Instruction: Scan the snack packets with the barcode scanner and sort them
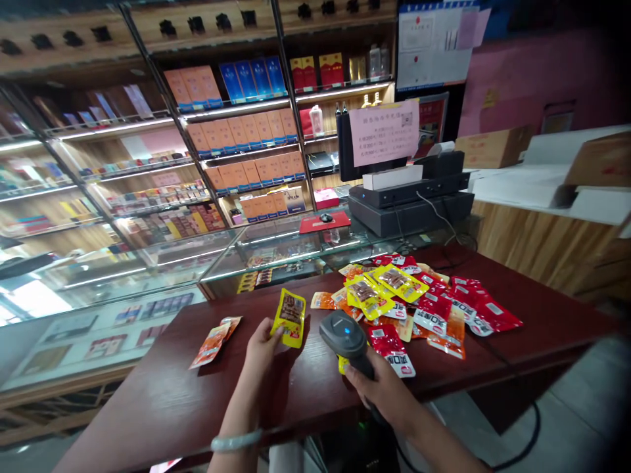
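My left hand (263,343) pinches the lower edge of a yellow snack packet (292,314), which it holds up over the dark red table (167,381). A bracelet circles that wrist. In my right hand (382,384) is a dark grey barcode scanner (342,334) with a blue light on its top, its head turned toward the yellow packet. A scrap of yellow packaging shows beneath the scanner. Right of the scanner lies a heap of yellow packets (367,295), red packets (431,309) and orange packets (448,341). Orange packets (214,341) also lie left of my left hand.
Behind the table stand a glass display counter (231,259) and a cash register (409,203) with a monitor carrying a pink notice (384,131). A mouse (326,217) sits on a red mat. Shelves of boxes (241,135) line the wall. A black cable (530,433) hangs at the right.
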`<state>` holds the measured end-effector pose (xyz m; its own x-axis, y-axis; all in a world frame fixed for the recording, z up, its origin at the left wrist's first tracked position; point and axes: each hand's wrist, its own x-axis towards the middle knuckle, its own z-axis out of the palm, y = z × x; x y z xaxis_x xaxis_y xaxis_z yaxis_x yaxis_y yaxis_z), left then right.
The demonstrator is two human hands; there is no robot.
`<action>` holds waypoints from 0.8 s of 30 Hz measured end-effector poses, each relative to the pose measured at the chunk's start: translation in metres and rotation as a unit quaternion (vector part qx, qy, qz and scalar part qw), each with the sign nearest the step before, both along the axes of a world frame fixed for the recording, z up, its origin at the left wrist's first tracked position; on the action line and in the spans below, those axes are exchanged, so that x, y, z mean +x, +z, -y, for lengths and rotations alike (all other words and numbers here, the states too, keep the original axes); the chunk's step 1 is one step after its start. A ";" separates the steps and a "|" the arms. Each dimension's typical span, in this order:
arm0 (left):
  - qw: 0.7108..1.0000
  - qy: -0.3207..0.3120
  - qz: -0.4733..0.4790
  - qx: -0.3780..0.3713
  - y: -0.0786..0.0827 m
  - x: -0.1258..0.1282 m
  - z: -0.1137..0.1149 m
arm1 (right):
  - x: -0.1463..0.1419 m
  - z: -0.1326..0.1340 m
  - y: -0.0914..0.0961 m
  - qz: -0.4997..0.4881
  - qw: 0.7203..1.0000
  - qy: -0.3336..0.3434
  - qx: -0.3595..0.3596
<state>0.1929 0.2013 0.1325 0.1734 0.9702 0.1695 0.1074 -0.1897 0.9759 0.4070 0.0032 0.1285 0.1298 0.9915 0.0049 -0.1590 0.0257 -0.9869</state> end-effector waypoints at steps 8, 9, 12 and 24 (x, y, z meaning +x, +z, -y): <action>0.995 -0.002 0.096 -0.016 -0.014 -0.055 0.048 | -0.016 -0.004 0.000 -0.033 0.999 0.042 0.013; 0.994 0.000 0.105 -0.020 -0.016 -0.057 0.051 | -0.018 -0.004 0.001 -0.038 0.998 0.046 0.016; 0.994 0.005 0.106 -0.034 -0.021 -0.059 0.056 | -0.023 -0.004 0.007 -0.046 0.997 0.055 0.023; 0.971 0.214 0.099 -0.038 -0.006 -0.075 0.033 | -0.024 0.008 0.006 -0.020 0.999 0.045 -0.006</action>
